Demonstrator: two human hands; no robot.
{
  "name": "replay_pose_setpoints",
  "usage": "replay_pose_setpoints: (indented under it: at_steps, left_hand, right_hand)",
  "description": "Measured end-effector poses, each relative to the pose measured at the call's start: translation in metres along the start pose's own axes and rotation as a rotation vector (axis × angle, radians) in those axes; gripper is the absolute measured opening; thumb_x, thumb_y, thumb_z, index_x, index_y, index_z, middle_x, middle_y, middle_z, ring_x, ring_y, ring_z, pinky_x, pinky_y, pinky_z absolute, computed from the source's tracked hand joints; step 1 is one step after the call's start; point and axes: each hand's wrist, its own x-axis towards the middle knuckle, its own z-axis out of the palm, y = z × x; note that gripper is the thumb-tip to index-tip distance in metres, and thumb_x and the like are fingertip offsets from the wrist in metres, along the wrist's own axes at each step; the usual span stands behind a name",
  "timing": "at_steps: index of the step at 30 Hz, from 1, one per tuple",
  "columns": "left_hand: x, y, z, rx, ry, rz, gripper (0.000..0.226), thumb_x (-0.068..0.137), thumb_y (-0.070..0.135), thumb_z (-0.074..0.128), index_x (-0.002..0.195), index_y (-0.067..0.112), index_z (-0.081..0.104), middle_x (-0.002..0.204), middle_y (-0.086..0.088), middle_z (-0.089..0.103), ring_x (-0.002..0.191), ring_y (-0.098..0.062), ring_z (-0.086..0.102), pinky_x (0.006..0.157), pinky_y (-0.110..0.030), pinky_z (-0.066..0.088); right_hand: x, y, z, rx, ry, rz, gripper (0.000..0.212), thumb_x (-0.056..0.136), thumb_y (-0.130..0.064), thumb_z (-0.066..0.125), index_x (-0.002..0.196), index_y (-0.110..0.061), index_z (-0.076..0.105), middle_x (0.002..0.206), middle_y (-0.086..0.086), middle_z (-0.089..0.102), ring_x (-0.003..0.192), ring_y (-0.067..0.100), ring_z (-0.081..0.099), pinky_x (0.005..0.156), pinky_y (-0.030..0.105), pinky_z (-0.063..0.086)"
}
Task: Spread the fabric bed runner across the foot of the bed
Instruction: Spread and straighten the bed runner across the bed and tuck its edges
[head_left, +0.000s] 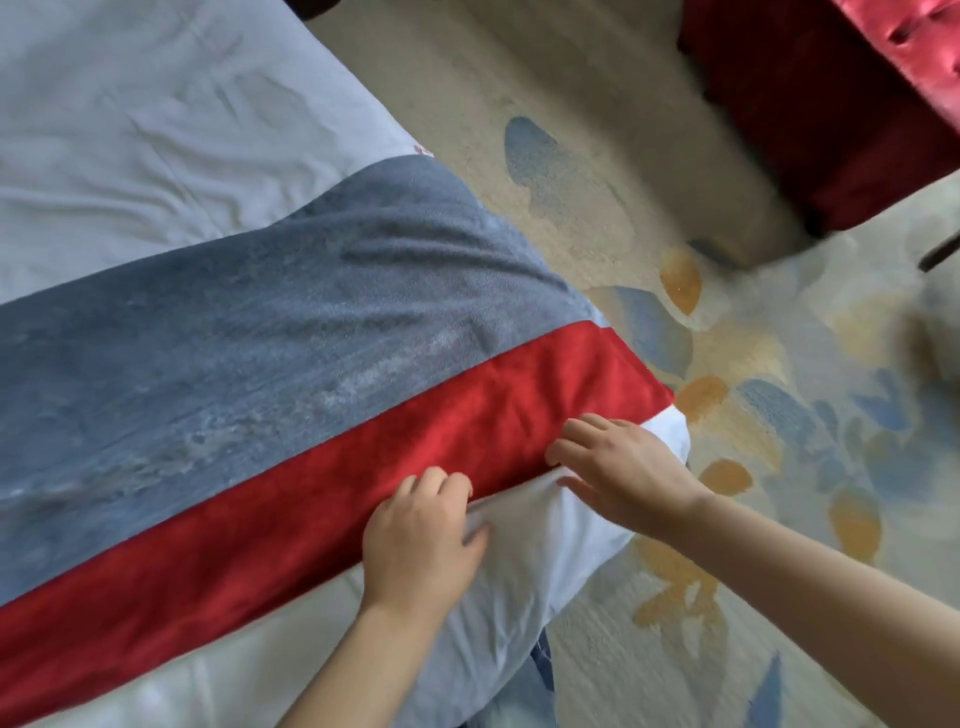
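Red runner edge lies under left grip and right grip.

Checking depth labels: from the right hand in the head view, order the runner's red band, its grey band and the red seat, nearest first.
1. red band, touching the right hand.
2. grey band, just beyond, upper left.
3. red seat, far top right.

Under my fingertips I see a grey-and-red fabric bed runner, plush and matt. Beside them the white cloth sheet looks smooth.
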Motion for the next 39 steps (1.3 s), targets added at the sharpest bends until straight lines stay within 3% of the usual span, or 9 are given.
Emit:
replay_pose_setpoints:
  at_steps: [3,7,11,15,19,26,29,34,39]
  left_hand:
    - [-0.013,-0.011,0.004,0.030,0.007,-0.045,0.016,0.069,0.013,0.075,0.070,0.020,0.062,0.069,0.004,0.060,0.064,-0.022,0.059,0.049,-0.032,0.043]
    - [-0.024,-0.002,0.008,-0.083,-0.031,-0.060,0.011,0.081,0.008,0.060,0.081,0.019,0.063,0.081,0.003,0.063,0.076,-0.022,0.059,0.063,-0.034,0.044]
    - [-0.046,0.015,0.008,-0.106,-0.113,0.030,0.029,0.051,0.005,0.083,0.058,0.021,0.059,0.058,0.005,0.057,0.051,-0.017,0.056,0.042,-0.025,0.040]
    - [-0.059,0.018,0.014,-0.096,-0.117,0.080,0.038,0.036,0.007,0.086,0.056,0.024,0.059,0.057,0.009,0.055,0.050,-0.013,0.056,0.038,-0.022,0.040]
    - [-0.070,-0.001,0.011,-0.113,-0.070,0.059,0.037,0.039,0.011,0.085,0.060,0.024,0.058,0.060,0.008,0.055,0.055,-0.015,0.056,0.044,-0.025,0.045]
    - [-0.117,-0.103,0.002,-0.068,0.064,-0.126,0.007,0.067,0.023,0.055,0.065,0.020,0.062,0.064,0.002,0.056,0.059,-0.025,0.058,0.048,-0.034,0.050]
    - [-0.130,-0.126,-0.001,-0.105,0.025,-0.178,0.026,0.055,0.012,0.083,0.063,0.021,0.060,0.062,0.005,0.055,0.058,-0.022,0.058,0.047,-0.031,0.050]
    - [-0.149,-0.116,0.008,-0.197,0.003,-0.237,0.038,0.043,0.006,0.089,0.059,0.022,0.058,0.059,0.009,0.054,0.054,-0.018,0.058,0.045,-0.028,0.048]
    - [-0.172,-0.101,0.018,-0.243,0.002,-0.287,0.036,0.046,0.007,0.087,0.062,0.023,0.059,0.062,0.010,0.054,0.058,-0.016,0.057,0.046,-0.029,0.047]
  right_hand:
    - [0.000,-0.007,0.005,-0.071,0.045,0.053,0.009,0.078,-0.010,0.071,0.081,-0.016,0.064,0.078,0.000,0.059,0.070,0.023,0.058,0.056,0.034,0.049]
    - [-0.004,-0.012,-0.003,-0.173,-0.037,0.073,0.018,0.073,0.003,0.063,0.080,-0.014,0.061,0.078,0.000,0.057,0.070,0.021,0.055,0.060,0.032,0.047]
    - [-0.020,-0.014,-0.006,-0.196,-0.229,0.020,0.025,0.085,0.000,0.047,0.101,-0.017,0.055,0.099,-0.002,0.054,0.089,0.018,0.051,0.078,0.030,0.043]
    - [-0.030,-0.019,0.000,-0.185,-0.287,0.033,0.033,0.084,0.001,0.047,0.110,-0.018,0.052,0.108,-0.004,0.052,0.096,0.016,0.050,0.085,0.031,0.043]
    - [-0.016,-0.040,0.000,-0.186,-0.296,0.076,0.023,0.082,-0.015,0.049,0.103,-0.022,0.054,0.102,-0.007,0.055,0.093,0.016,0.053,0.080,0.031,0.044]
    - [0.022,-0.111,0.014,-0.092,-0.209,-0.262,0.015,0.065,-0.025,0.070,0.071,-0.022,0.056,0.068,-0.006,0.055,0.061,0.016,0.055,0.052,0.026,0.045]
    - [0.029,-0.128,0.025,-0.096,-0.277,-0.277,0.021,0.059,-0.017,0.075,0.067,-0.021,0.056,0.063,-0.006,0.055,0.056,0.016,0.055,0.048,0.025,0.045]
    - [0.026,-0.129,0.032,-0.072,-0.416,-0.195,0.008,0.081,-0.013,0.059,0.088,-0.016,0.056,0.090,0.002,0.062,0.083,0.026,0.059,0.067,0.033,0.042]
    - [0.016,-0.130,0.034,-0.073,-0.416,-0.230,0.012,0.084,-0.014,0.053,0.095,-0.018,0.055,0.096,-0.001,0.059,0.088,0.022,0.056,0.071,0.034,0.046]
